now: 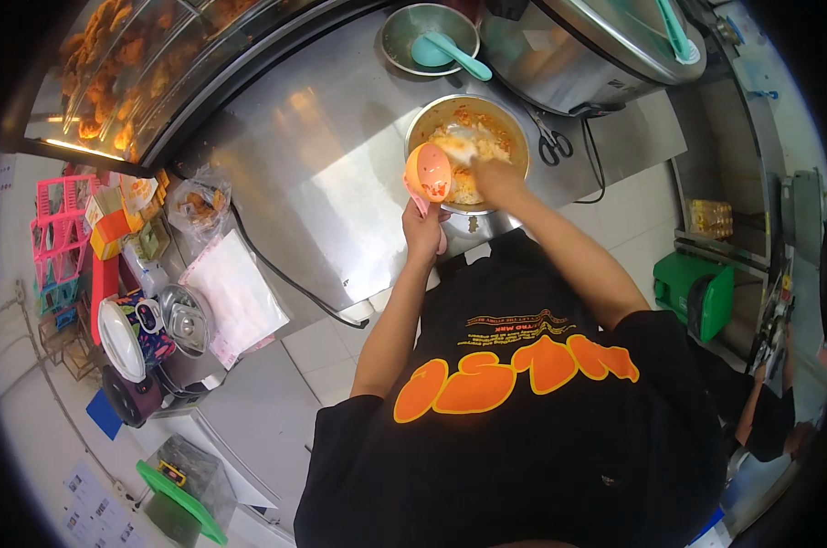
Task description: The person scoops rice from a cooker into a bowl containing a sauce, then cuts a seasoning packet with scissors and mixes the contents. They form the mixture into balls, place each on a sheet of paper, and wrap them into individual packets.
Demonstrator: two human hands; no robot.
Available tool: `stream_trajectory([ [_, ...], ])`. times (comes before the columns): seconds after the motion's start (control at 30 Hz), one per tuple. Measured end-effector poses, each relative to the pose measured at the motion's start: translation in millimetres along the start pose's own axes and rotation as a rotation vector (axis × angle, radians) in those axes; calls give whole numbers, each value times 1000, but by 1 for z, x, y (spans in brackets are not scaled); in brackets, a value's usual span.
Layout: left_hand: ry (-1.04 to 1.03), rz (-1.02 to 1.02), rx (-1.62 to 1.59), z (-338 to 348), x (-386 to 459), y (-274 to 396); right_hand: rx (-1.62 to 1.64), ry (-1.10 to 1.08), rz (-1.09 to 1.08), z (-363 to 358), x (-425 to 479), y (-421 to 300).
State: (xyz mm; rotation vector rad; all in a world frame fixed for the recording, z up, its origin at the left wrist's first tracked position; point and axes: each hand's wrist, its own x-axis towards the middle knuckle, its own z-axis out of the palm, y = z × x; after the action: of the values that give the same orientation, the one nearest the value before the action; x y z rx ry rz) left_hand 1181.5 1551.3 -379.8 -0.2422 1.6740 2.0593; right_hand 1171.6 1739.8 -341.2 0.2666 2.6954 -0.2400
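Observation:
My left hand [423,233] grips the pink handle of an orange-and-pink plastic ladle [432,171], held up over the near left rim of a steel bowl. Red bits of food cling inside its cup. The metal bowl [519,140] contains cooked rice [492,142] mixed with a reddish seasoning. Reaching into it from the right, my right hand [497,183] is blurred and its fingers are partly hidden. A pale utensil [460,149], also blurred, extends from that hand across the rice; its exact kind is unclear.
Behind stand a smaller metal bowl [396,48] with a turquoise ladle [447,53] and a large steel rice cooker [550,55]. Scissors [554,140] lie right of the rice. At left are a heated display case [112,82] of fried food, wrapping paper [238,294] and a black cable [276,267].

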Motion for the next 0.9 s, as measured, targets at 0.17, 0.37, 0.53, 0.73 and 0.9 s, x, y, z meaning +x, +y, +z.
stream_trajectory([
  [0.17,49,17,-13,-1,-3,1,-61,-162,-7,-33,-80,-40],
  [0.37,77,-17,24,2,-3,7,-78,-69,91,-41,-46,20],
  [0.53,55,-10,15,1,-4,4,-161,-321,-27,-64,-80,14],
  [0.73,47,-13,54,3,-6,10,109,-85,68,-57,-56,8],
  [0.9,44,-28,26,4,-7,9,70,10,106,-15,-21,21],
])
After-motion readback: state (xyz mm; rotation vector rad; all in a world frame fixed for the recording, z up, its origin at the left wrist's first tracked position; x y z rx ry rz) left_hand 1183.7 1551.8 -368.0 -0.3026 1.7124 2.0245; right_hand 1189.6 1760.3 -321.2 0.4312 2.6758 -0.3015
